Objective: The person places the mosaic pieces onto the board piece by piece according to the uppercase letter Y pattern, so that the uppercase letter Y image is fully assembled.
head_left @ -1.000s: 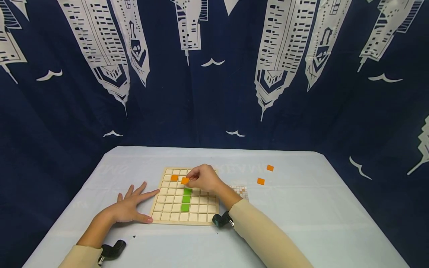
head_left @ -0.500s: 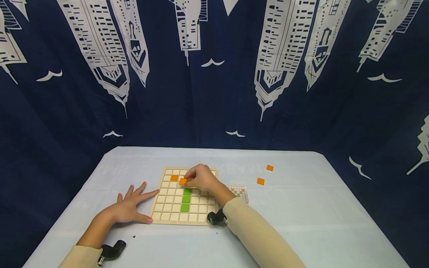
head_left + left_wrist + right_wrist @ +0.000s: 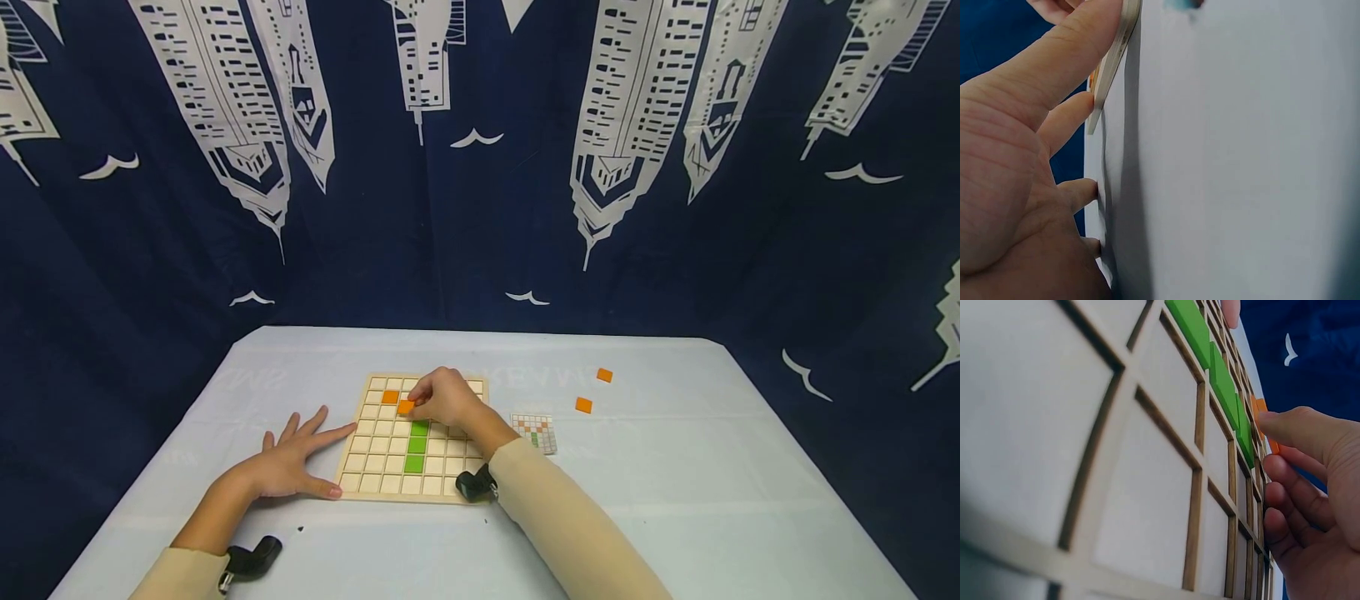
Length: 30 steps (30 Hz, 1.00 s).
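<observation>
A square wooden grid board (image 3: 412,499) lies flat on the table. My right hand (image 3: 452,402) pinches an orange square tile (image 3: 406,407) between thumb and index finger, low over an upper row of the grid. Whether that tile touches the board is unclear. Just beyond it, another orange tile (image 3: 390,397) sits in a cell. Several green tiles (image 3: 416,445) form a column below the pinched piece; the right wrist view shows these green tiles (image 3: 1222,381) too. My left hand (image 3: 288,465) is spread, with thumb and index fingertip touching the board's left edge.
Two loose orange tiles, one nearer (image 3: 583,405) and one farther (image 3: 604,375), lie on the white table to the right. A small printed pattern card (image 3: 534,434) lies beside the board, by my right forearm. A dark blue curtain (image 3: 480,233) hangs behind the table.
My right hand has moved slightly left with its orange tile, nearer the seated orange tile. More of the pattern card shows. The left hand has stayed put.
</observation>
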Each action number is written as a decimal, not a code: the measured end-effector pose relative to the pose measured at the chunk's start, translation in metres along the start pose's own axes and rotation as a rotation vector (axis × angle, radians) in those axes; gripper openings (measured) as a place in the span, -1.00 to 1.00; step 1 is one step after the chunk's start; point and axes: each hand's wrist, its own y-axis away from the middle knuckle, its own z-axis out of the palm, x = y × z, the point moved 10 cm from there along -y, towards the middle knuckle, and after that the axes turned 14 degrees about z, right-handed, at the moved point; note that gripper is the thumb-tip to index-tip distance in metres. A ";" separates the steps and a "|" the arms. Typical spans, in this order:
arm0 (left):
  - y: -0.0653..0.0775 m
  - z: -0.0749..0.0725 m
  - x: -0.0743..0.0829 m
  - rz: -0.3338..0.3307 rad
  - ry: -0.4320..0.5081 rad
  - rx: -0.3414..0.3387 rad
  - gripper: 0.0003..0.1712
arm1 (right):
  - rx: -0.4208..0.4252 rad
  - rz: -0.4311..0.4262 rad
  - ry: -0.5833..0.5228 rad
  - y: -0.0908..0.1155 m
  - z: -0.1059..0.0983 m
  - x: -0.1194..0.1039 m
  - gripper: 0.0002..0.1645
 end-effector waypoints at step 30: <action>0.001 -0.001 0.003 0.021 0.019 0.007 0.21 | -0.025 0.058 0.044 -0.004 0.006 0.002 -0.78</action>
